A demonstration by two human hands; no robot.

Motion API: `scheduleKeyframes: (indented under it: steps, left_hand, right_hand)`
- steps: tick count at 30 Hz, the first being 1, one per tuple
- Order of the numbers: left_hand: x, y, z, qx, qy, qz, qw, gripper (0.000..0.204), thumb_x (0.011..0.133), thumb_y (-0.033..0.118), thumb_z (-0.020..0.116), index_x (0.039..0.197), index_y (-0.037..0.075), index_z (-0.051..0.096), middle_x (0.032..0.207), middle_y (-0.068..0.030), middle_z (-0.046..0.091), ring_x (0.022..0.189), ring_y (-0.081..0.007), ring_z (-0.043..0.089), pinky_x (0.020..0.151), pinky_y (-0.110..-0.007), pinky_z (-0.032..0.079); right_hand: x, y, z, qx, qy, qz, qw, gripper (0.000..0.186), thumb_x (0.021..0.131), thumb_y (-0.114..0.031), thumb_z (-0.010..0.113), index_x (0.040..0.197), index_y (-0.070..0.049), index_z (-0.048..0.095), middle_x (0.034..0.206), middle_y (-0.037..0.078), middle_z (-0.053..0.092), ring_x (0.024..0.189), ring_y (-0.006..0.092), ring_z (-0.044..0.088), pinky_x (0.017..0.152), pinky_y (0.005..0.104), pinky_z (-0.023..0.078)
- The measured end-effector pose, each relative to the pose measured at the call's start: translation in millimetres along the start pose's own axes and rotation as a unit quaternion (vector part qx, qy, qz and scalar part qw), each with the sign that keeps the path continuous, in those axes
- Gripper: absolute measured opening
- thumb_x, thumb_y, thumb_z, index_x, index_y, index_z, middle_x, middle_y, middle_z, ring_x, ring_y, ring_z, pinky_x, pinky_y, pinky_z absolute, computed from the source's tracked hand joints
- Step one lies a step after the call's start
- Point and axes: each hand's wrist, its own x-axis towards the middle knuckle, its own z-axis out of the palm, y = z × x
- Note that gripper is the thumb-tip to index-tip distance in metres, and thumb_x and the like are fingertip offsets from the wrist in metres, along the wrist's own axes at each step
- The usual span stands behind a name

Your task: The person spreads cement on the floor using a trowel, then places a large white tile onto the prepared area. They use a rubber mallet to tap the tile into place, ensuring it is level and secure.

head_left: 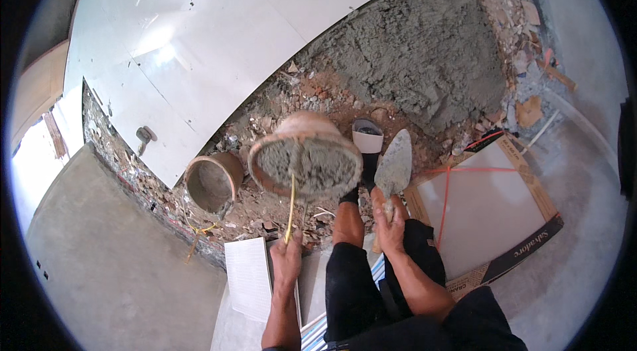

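- Head view: holding a thin yellow cord (292,208) in the left hand (286,261), grip wrapped snugly round.
- Leading along that cord to a round, clay-brown bucket (308,124) ahead of the left hand, tilted mouth-first toward the body, loaded with lumpy grey mortar (325,168).
- Grasping a trowel (396,164) by its handle in the right hand (390,225), grip closed; leaf-shaped, flat, grey-smeared in the blade.
- Also showing a smaller bucket (235,173), glossy white tiles (219,39), rough damp mortar bed (431,52), crumbly rubble (322,93) and a cardboard-edged, red-strapped slab (488,198).
- Crowded between bucket and trowel by a sandal (367,140).
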Motion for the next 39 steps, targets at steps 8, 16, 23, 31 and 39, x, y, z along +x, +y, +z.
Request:
scheduleKeyframes:
  steps: [8, 16, 23, 31, 39]
  left_hand:
    - [67.0, 60.2, 56.0, -0.114, -0.004, 0.046, 0.992, 0.032, 0.090, 0.028, 0.060, 0.066, 0.010, 0.052, 0.056, 0.0040, 0.045, 0.050, -0.0058, 0.040, 0.045, -0.025, 0.031]
    - [81.6, 101.5, 62.0, -0.136, -0.049, 0.073, 0.987, 0.032, 0.092, 0.027, 0.059, 0.066, 0.012, 0.048, 0.054, 0.0047, 0.040, 0.045, -0.0072, 0.037, 0.042, -0.026, 0.030]
    - [82.2, 182.4, -28.9, -0.137, -0.071, 0.041, 0.987, 0.030, 0.091, 0.023, 0.059, 0.065, 0.015, 0.047, 0.054, 0.0090, 0.035, 0.044, -0.0033, 0.029, 0.040, -0.023, 0.020]
    - [76.7, 230.0, -129.7, -0.082, -0.013, 0.123, 0.989, 0.034, 0.089, 0.023, 0.060, 0.062, 0.012, 0.044, 0.051, 0.0046, 0.038, 0.042, -0.0039, 0.027, 0.039, -0.023, 0.020]
    - [149.5, 271.1, -188.5, 0.123, 0.095, 0.219, 0.963, 0.036, 0.091, 0.034, 0.056, 0.065, 0.010, 0.049, 0.050, 0.0053, 0.035, 0.043, -0.0041, 0.027, 0.041, -0.023, 0.018]
  right_hand:
    - [13.5, 13.5, 5.3, 0.081, 0.030, 0.069, 0.994, 0.058, 0.086, -0.028, 0.064, 0.132, -0.001, 0.042, 0.095, 0.008, 0.058, 0.066, 0.0138, 0.057, 0.055, 0.0286, 0.049]
    - [36.3, -43.1, 36.5, 0.186, 0.077, 0.112, 0.973, 0.060, 0.083, -0.022, 0.064, 0.131, 0.004, 0.040, 0.107, 0.015, 0.056, 0.086, 0.0227, 0.058, 0.068, 0.0345, 0.051]
    - [31.8, -81.7, 79.0, 0.185, 0.204, 0.083, 0.958, 0.072, 0.084, -0.027, 0.063, 0.142, 0.001, 0.030, 0.120, 0.019, 0.051, 0.085, 0.0248, 0.059, 0.064, 0.0354, 0.052]
    - [20.7, -56.4, 127.2, 0.221, 0.219, 0.059, 0.948, 0.044, 0.083, -0.023, 0.066, 0.118, -0.003, 0.048, 0.088, 0.005, 0.053, 0.070, 0.0126, 0.052, 0.053, 0.0284, 0.046]
    - [10.9, -64.4, 154.2, 0.172, 0.209, 0.062, 0.961, 0.058, 0.085, -0.018, 0.065, 0.135, -0.004, 0.039, 0.099, 0.005, 0.053, 0.069, 0.0109, 0.052, 0.052, 0.0273, 0.046]
